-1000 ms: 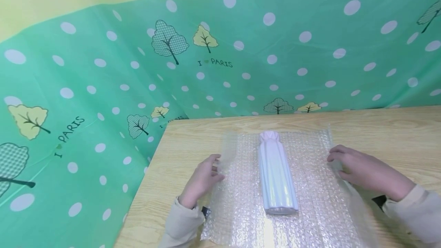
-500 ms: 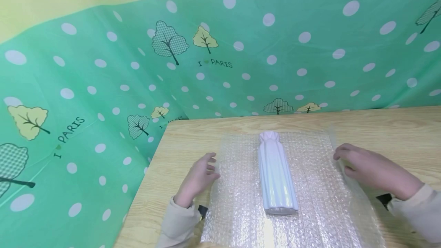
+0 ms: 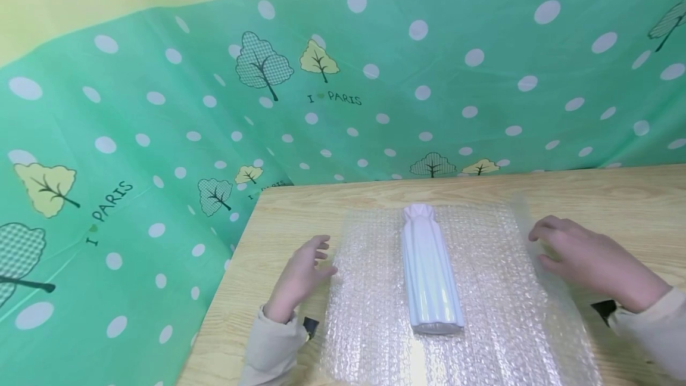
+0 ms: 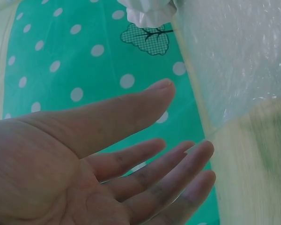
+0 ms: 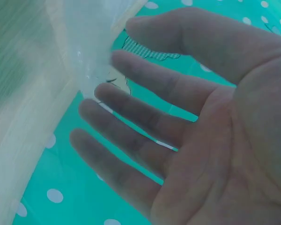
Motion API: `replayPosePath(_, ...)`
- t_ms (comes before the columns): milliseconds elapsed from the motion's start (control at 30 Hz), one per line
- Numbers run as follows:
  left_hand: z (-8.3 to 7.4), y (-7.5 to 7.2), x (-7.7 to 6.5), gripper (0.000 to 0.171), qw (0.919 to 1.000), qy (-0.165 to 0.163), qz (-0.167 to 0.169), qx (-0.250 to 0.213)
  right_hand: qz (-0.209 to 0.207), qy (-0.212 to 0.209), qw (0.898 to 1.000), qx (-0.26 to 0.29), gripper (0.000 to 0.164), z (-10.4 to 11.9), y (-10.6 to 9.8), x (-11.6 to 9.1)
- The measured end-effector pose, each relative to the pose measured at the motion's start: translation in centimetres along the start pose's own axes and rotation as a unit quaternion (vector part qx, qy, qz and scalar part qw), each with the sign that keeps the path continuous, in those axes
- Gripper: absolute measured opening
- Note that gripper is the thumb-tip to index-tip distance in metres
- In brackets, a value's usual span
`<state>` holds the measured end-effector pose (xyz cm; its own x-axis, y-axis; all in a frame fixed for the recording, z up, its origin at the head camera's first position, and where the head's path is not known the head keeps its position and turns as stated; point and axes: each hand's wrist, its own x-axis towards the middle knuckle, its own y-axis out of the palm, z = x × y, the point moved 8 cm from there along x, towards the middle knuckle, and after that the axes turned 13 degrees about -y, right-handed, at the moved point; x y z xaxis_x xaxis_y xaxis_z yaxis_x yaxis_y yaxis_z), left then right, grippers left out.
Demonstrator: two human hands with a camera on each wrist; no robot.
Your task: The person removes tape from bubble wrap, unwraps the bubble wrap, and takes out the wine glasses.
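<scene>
A pale white-lilac vase (image 3: 431,273) with a fluted body and pinched neck lies on its side, neck pointing away, on a sheet of clear bubble wrap (image 3: 370,302). My left hand (image 3: 299,276) hovers beside the sheet's left edge, fingers spread and holding nothing. In the left wrist view the left palm (image 4: 103,173) faces up to the camera, the bubble wrap beyond its fingertips. Off the sheet's right edge, my right hand (image 3: 589,258) has its fingers loosely bent. The right wrist view shows that hand's spread fingers (image 5: 131,117) with nothing between them.
A light wood-grain table (image 3: 300,207) carries the sheet. Behind it and to the left hangs a green cloth (image 3: 343,64) with white dots and printed trees. The table's left edge slants down toward the front.
Both hands have drawn outward, the left to the left and the right to the right, away from the bubble wrap's edges. The right edge of the sheet has spread outward; the vase stays put.
</scene>
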<state>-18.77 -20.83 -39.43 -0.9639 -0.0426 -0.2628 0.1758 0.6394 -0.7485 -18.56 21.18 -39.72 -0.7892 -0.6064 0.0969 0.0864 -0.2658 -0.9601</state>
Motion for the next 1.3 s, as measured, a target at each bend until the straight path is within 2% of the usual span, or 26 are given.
replayPosePath(133, -0.1, -0.2, 0.0, 0.061, 1.0000, -0.001, -0.002, 0.000, 0.005, 0.011, 1.000, -0.013, 0.029, -0.2, -0.2, -0.1)
replayPosePath(333, -0.1, -0.8, -0.1, 0.061, 0.9999, -0.005, -0.015, 0.004, 0.009, 0.008, 1.000, -0.001, 0.030, -0.1, -0.1, 0.0)
replayPosePath(700, -0.4, -1.7, -0.1, 0.060, 0.9996, 0.001, -0.029, -0.004, -0.015, -0.006, 1.000, 0.021, 0.031, 1.0, -0.6, 0.3)
replayPosePath(933, -1.9, -1.1, 0.3, 0.061, 0.9993, 0.026, -0.026, -0.002, -0.033, -0.019, 0.999, 0.036, 0.035, 2.0, -0.9, 1.2)
replayPosePath(1300, -4.0, 0.0, 0.4, 0.059, 0.9982, 0.042, -0.012, -0.041, -0.036, -0.016, 0.998, 0.051, 0.045, 2.9, -0.4, 2.1)
